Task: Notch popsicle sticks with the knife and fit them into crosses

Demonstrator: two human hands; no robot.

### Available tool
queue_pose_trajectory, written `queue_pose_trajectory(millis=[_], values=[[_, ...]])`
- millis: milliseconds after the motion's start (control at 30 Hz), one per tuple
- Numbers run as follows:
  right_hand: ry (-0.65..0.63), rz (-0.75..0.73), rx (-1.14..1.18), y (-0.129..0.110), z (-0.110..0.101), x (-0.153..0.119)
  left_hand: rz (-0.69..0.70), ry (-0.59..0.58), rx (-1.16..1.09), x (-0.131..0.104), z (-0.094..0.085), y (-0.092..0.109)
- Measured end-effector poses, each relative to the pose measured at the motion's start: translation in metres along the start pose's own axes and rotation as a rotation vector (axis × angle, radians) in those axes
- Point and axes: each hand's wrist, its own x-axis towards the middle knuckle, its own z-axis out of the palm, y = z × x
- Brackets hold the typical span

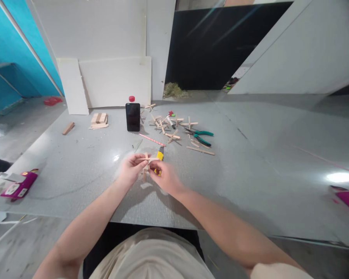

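Observation:
Between both hands, just above the grey table, is a cross-shaped piece made of wooden craft sticks [147, 158]. My left hand [132, 167] pinches its left side between thumb and fingers. On the other side my right hand [163, 173] is closed, its fingertips at the piece's lower right. A yellow utility knife [160, 155] lies beside my right hand, partly hidden behind it. Beyond the hands a red-and-white striped stick [151, 139] rests on the table. Farther back are several similar crossed-stick pieces [172, 136].
Green-handled pliers [202, 135] and a loose craft stick [200, 150] lie at right. A black phone [133, 117] stands against a red-capped bottle [132, 99]. Stacked craft sticks [99, 119] and a wooden block [68, 128] are at left, with a magenta power strip [20, 186] nearer the table's left edge.

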Motion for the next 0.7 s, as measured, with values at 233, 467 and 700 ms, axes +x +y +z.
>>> queue_pose_trajectory(millis=[233, 467, 700], values=[[0.044, -0.062, -0.083, 0.005, -0.025, 0.007, 0.048, 0.018, 0.129, 0.004, -0.019, 0.004], [-0.020, -0.130, -0.102, -0.001, -0.030, 0.002, 0.075, -0.093, 0.194, -0.001, -0.021, 0.000], [-0.084, -0.156, -0.079, -0.008, -0.032, -0.003, 0.156, -0.146, 0.262, -0.005, -0.023, -0.002]])
